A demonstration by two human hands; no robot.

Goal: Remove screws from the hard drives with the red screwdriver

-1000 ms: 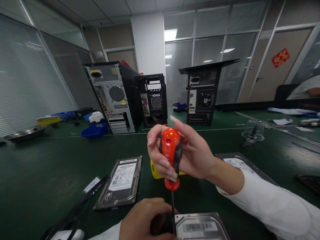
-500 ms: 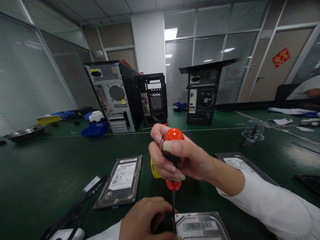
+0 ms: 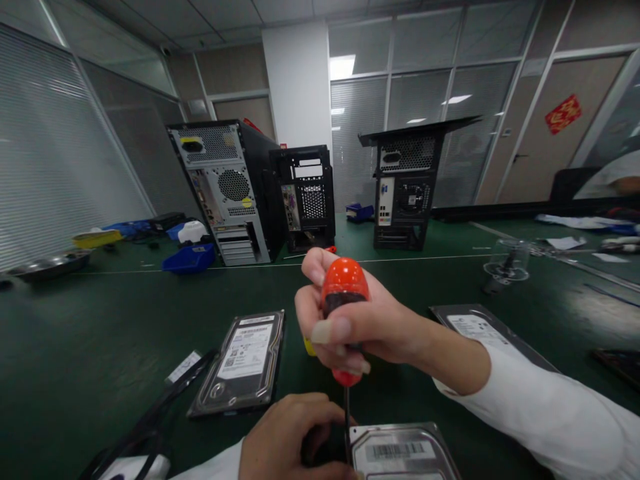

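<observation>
My right hand (image 3: 345, 320) is wrapped round the red and black handle of a screwdriver (image 3: 346, 283), held upright. Its thin shaft runs down to the left edge of a silver hard drive (image 3: 400, 453) with a barcode label, at the bottom of the view. The tip is hidden. My left hand (image 3: 295, 437) is curled at that drive's left edge, finger and thumb on either side of the shaft; its fingertips are partly covered. Left of the hands lies another hard drive (image 3: 245, 363), label up. A yellow object (image 3: 309, 347) shows partly behind my right hand.
A third hard drive (image 3: 480, 327) lies beyond my right forearm. Black cables (image 3: 160, 407) are at the lower left. Computer cases (image 3: 250, 193) stand at the back, near a blue bin (image 3: 190, 259). A clear spindle case (image 3: 506, 263) stands at right.
My right hand has turned on the screwdriver handle: the thumb has moved down and left, showing more of the red top. My left hand and the drive keep their places.
</observation>
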